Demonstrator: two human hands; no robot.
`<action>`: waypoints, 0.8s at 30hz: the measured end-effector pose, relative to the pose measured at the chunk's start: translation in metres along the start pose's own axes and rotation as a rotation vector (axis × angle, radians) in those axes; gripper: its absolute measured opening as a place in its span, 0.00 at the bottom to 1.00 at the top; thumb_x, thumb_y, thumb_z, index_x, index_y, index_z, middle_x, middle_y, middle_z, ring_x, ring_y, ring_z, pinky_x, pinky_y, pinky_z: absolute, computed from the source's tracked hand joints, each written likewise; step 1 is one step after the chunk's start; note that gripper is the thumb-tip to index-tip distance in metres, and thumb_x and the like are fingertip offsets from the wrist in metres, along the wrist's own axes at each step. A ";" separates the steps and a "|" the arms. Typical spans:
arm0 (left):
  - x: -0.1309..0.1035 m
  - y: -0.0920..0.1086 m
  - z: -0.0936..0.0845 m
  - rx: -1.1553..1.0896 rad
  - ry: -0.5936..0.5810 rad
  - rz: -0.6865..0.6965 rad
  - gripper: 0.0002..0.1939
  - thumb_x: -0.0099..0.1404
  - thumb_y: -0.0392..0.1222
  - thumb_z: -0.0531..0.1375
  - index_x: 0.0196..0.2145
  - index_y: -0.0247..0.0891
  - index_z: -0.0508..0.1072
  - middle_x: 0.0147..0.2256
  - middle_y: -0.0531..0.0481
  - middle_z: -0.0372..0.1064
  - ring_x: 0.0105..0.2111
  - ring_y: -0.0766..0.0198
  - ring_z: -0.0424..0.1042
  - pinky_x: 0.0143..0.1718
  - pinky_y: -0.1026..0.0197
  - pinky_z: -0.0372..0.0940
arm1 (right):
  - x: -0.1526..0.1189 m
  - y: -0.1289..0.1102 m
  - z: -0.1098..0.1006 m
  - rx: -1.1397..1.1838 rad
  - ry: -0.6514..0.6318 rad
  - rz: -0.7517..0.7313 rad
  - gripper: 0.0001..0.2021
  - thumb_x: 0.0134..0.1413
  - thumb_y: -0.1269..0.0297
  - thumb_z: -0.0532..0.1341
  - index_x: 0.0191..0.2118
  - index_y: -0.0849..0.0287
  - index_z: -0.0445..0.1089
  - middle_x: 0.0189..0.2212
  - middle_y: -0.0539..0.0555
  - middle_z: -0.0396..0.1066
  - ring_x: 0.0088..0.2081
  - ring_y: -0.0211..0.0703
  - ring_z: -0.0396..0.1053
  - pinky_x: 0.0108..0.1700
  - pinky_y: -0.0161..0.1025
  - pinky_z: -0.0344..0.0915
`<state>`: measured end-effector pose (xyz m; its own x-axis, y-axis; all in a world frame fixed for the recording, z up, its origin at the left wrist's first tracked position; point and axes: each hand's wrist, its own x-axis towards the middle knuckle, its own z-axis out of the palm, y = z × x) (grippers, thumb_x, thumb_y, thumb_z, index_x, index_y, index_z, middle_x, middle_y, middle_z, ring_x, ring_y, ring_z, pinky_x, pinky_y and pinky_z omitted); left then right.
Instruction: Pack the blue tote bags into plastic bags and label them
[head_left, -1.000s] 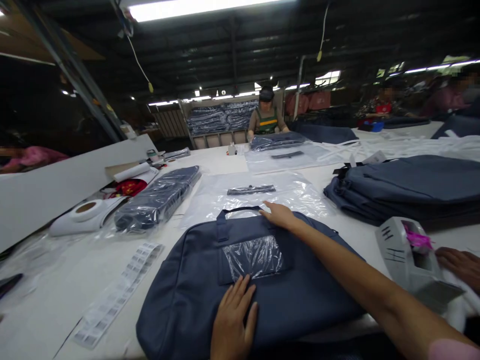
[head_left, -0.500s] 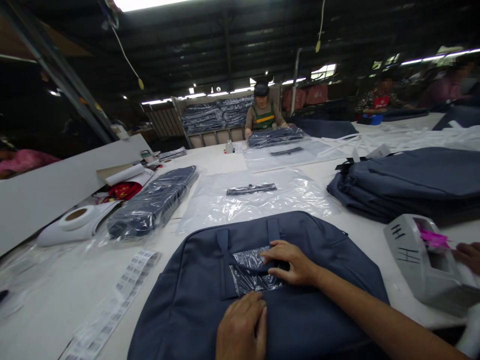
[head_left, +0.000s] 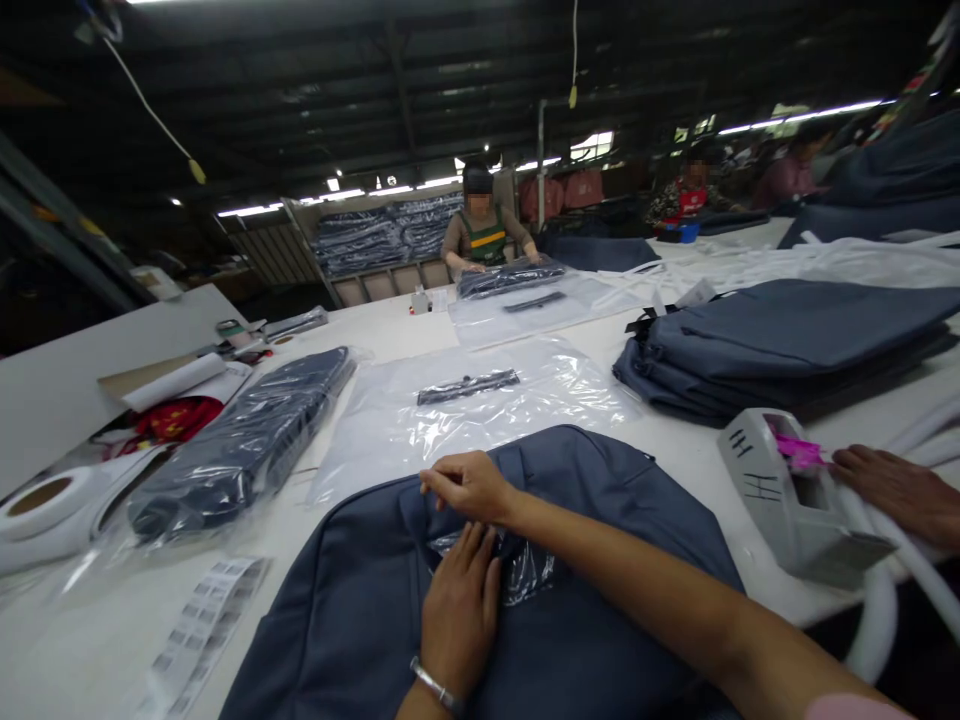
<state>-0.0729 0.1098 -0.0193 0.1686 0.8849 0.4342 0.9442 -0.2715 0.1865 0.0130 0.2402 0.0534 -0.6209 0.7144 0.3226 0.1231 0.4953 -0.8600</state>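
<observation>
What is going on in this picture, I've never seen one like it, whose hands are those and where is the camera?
There's no robot here: these are a person's two bare hands, seen by a camera worn on their head, looking forward and down. The left hand, with a bracelet at the wrist, lies on a dark blue bag. The right hand is at the bag's upper part, fingers curled; whether it grips anything is hard to tell. On the white table are clear plastic sheeting, a plastic-wrapped bundle, a pile of similar bags and a grey dispenser. The hand beside the dispenser is someone else's.
</observation>
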 end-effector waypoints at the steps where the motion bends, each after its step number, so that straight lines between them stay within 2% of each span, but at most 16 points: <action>1: 0.000 -0.003 -0.006 -0.028 -0.011 0.019 0.19 0.69 0.41 0.52 0.56 0.42 0.70 0.56 0.44 0.69 0.55 0.54 0.69 0.54 0.49 0.70 | 0.003 0.012 0.008 0.061 0.001 0.062 0.21 0.64 0.51 0.53 0.32 0.61 0.76 0.20 0.50 0.72 0.26 0.38 0.71 0.34 0.32 0.64; 3: 0.004 -0.013 -0.025 -0.131 -0.090 0.066 0.16 0.68 0.41 0.54 0.52 0.47 0.74 0.51 0.49 0.74 0.50 0.57 0.74 0.50 0.54 0.72 | 0.001 0.033 0.022 0.122 -0.015 0.146 0.22 0.64 0.51 0.52 0.30 0.62 0.75 0.17 0.49 0.70 0.23 0.37 0.69 0.31 0.32 0.62; 6: 0.026 -0.032 -0.062 -0.282 -0.234 0.001 0.13 0.69 0.44 0.54 0.45 0.50 0.77 0.43 0.54 0.78 0.42 0.61 0.77 0.45 0.61 0.73 | -0.009 0.050 0.034 0.045 -0.123 0.112 0.20 0.62 0.54 0.55 0.26 0.62 0.74 0.20 0.49 0.71 0.24 0.37 0.69 0.29 0.31 0.59; 8: 0.055 -0.047 -0.078 -0.299 -0.253 -0.112 0.13 0.68 0.47 0.54 0.44 0.49 0.77 0.43 0.54 0.78 0.42 0.60 0.77 0.46 0.60 0.72 | -0.014 0.050 0.037 -0.011 -0.191 0.085 0.17 0.60 0.56 0.58 0.25 0.62 0.74 0.20 0.49 0.72 0.26 0.38 0.69 0.28 0.31 0.57; 10: 0.091 -0.064 -0.078 -0.293 -0.246 -0.164 0.14 0.68 0.49 0.54 0.44 0.47 0.77 0.43 0.53 0.78 0.44 0.58 0.76 0.48 0.57 0.71 | -0.015 0.045 0.038 -0.041 -0.196 0.096 0.16 0.60 0.57 0.58 0.27 0.61 0.74 0.20 0.49 0.72 0.26 0.39 0.68 0.28 0.32 0.56; 12: 0.129 -0.082 -0.059 -0.305 -0.295 -0.147 0.15 0.67 0.49 0.54 0.44 0.44 0.76 0.43 0.51 0.77 0.43 0.59 0.76 0.48 0.57 0.70 | -0.015 0.039 0.039 -0.085 -0.162 0.115 0.18 0.62 0.55 0.56 0.28 0.60 0.75 0.22 0.50 0.74 0.25 0.38 0.68 0.27 0.32 0.53; 15: 0.179 -0.108 -0.011 -0.310 -0.424 -0.072 0.11 0.62 0.46 0.59 0.39 0.41 0.77 0.39 0.49 0.77 0.37 0.61 0.76 0.42 0.60 0.70 | -0.017 0.034 0.045 -0.181 -0.126 0.123 0.18 0.61 0.54 0.56 0.26 0.59 0.74 0.24 0.50 0.75 0.24 0.36 0.66 0.26 0.34 0.48; 17: 0.204 -0.123 0.022 -0.288 -0.480 -0.041 0.09 0.58 0.46 0.63 0.34 0.41 0.78 0.35 0.50 0.76 0.33 0.62 0.74 0.39 0.61 0.69 | -0.018 0.033 0.047 -0.212 -0.124 0.115 0.18 0.62 0.54 0.56 0.26 0.59 0.74 0.24 0.50 0.75 0.25 0.35 0.66 0.27 0.35 0.47; 20: 0.223 -0.140 0.057 -0.255 -0.520 -0.029 0.12 0.51 0.47 0.68 0.33 0.40 0.77 0.33 0.51 0.74 0.32 0.62 0.72 0.36 0.61 0.66 | -0.020 0.032 0.047 -0.207 -0.143 0.115 0.18 0.62 0.53 0.55 0.28 0.58 0.74 0.26 0.49 0.76 0.27 0.36 0.68 0.28 0.35 0.49; 24: 0.226 -0.155 0.079 -0.258 -0.554 -0.047 0.13 0.51 0.49 0.68 0.31 0.41 0.77 0.30 0.52 0.73 0.31 0.63 0.71 0.33 0.63 0.64 | -0.018 0.030 0.045 -0.189 -0.161 0.129 0.17 0.61 0.53 0.56 0.29 0.56 0.74 0.28 0.49 0.78 0.29 0.37 0.71 0.29 0.35 0.50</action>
<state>-0.1587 0.3819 -0.0201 0.3164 0.9444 -0.0895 0.8667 -0.2494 0.4320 -0.0064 0.2200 0.0041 -0.7037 0.6976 0.1348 0.3425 0.4993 -0.7959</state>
